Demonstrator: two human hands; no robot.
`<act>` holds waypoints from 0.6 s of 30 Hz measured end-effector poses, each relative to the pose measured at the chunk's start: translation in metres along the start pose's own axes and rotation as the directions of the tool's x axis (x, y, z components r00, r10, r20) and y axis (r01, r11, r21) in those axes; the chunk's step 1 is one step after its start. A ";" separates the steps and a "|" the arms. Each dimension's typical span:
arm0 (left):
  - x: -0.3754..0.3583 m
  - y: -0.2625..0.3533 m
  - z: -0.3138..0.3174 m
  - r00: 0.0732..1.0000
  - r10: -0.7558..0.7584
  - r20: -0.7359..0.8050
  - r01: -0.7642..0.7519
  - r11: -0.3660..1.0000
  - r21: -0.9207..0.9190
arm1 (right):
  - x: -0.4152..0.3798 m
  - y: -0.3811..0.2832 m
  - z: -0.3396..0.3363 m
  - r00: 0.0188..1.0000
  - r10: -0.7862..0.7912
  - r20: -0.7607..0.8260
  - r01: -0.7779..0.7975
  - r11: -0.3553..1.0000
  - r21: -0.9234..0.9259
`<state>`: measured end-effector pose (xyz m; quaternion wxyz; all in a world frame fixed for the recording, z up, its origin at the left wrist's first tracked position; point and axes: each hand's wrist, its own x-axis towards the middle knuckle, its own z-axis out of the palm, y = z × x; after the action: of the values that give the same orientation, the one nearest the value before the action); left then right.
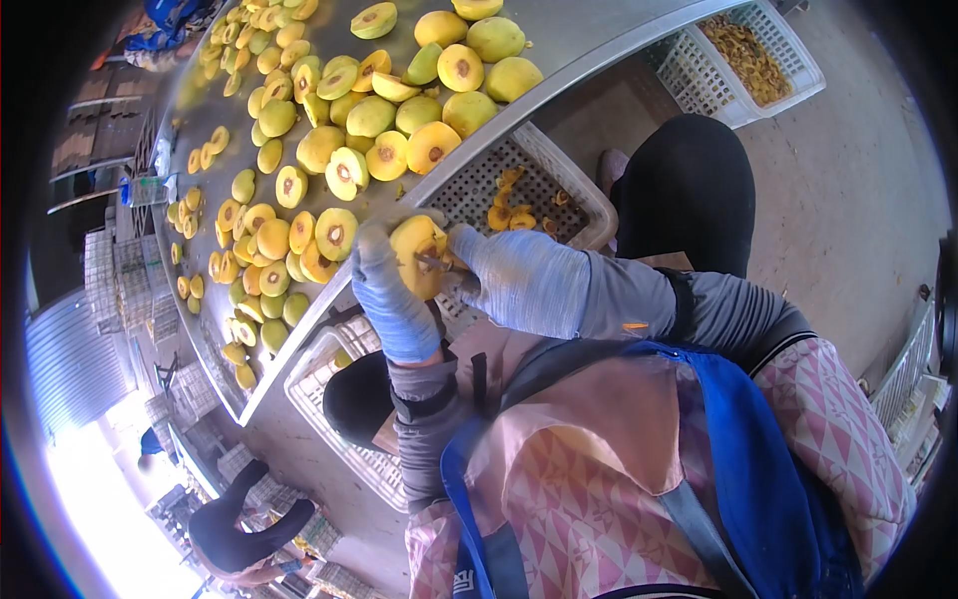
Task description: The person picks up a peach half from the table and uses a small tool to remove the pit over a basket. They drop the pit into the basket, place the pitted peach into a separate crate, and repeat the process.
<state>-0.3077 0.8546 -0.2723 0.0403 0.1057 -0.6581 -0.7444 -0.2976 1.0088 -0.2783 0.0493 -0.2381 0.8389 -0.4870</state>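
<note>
My left hand [394, 299], in a grey-blue glove, is closed around a halved yellow peach [411, 240] at the table's edge. The cut face is turned to the right. My right hand [529, 280], gloved the same way, grips a small metal pitting tool [431, 262], its tip at the centre of the cut face. The exact shape of that tool is hidden by my fingers. Below both hands, a grey perforated crate [589, 200] holds some orange-yellow scraps [507, 205].
A metal table [329, 40] bears many peach halves [387, 157], several with pits showing. A white crate [689, 75] of brown scraps [746, 60] stands upper right. Another white crate [319, 384] is beside my left leg. A person [239, 529] bends over at lower left.
</note>
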 end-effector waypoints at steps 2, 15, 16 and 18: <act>-0.005 0.002 0.010 1.000 -0.007 -0.030 0.004 0.993 -0.122 | 0.002 0.002 0.004 0.999 0.018 -0.051 -0.017 0.999 0.030; -0.008 0.008 -0.012 0.989 0.055 0.136 -0.109 0.893 0.436 | 0.005 0.022 0.007 0.989 -0.099 0.114 0.061 0.953 0.295; -0.006 0.007 -0.013 0.982 0.069 0.178 -0.130 0.925 0.358 | 0.006 0.022 0.008 0.988 -0.078 0.132 0.019 0.917 0.400; -0.004 0.004 -0.013 0.972 0.088 0.217 -0.148 0.950 0.275 | 0.006 0.018 0.007 0.991 -0.027 0.132 -0.026 0.923 0.383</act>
<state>-0.3009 0.8420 -0.2696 0.0019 -0.0056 -0.7655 -0.6434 -0.3069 1.0079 -0.2967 0.1514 -0.2565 0.7219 -0.6246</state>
